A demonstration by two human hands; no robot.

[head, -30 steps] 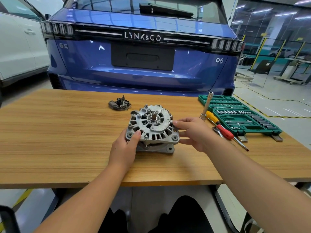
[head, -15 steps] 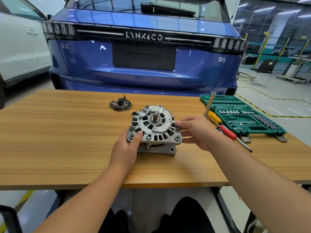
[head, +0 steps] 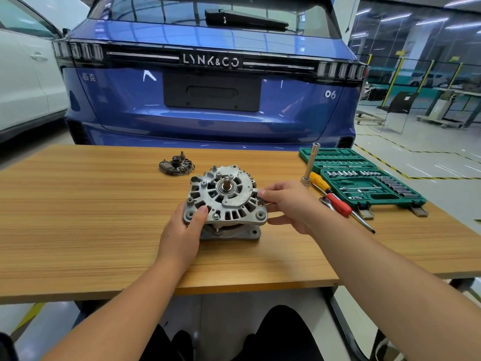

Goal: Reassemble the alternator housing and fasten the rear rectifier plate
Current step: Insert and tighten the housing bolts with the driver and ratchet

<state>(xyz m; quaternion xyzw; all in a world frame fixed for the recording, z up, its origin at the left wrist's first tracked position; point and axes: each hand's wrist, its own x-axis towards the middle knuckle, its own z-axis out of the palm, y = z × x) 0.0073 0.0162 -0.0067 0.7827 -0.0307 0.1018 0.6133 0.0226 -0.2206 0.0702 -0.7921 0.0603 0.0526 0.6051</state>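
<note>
Both forearms are reaching in over the near edge of the desk (head: 78,277), and the two hands are meeting on the alternator (head: 226,201), which is sitting toward the middle of the desk, a little nearer the front edge than the back. The left hand (head: 182,231) is gripping the near-left rim of the upper housing half, thumb lying across the finned face. The right hand (head: 289,204) is holding the right side, fingertips pinching at the rim and the lower fingers curling in under it. The upper half is sitting tilted on the lower casting, the near edge riding high with a dark gap showing beneath, so by my reading the two halves are being lined up and are not seated yet. The shaft and bearing are poking up through the centre of the face. One bolt head is showing at the near rim; the other ear holes are looking empty, though that is hard to call from here.

Moving right, a red-and-yellow screwdriver (head: 335,199) is lying beside the right wrist, a socket driver (head: 309,162) is standing upright just past it, and the open green socket set (head: 364,178) is filling the right edge.

Farther back, near the far edge, the rectifier plate (head: 177,165) is lying well apart from the alternator, untouched. So closing and bolting the housing is looking unfinished, and mounting and fastening that plate is all waiting
</note>
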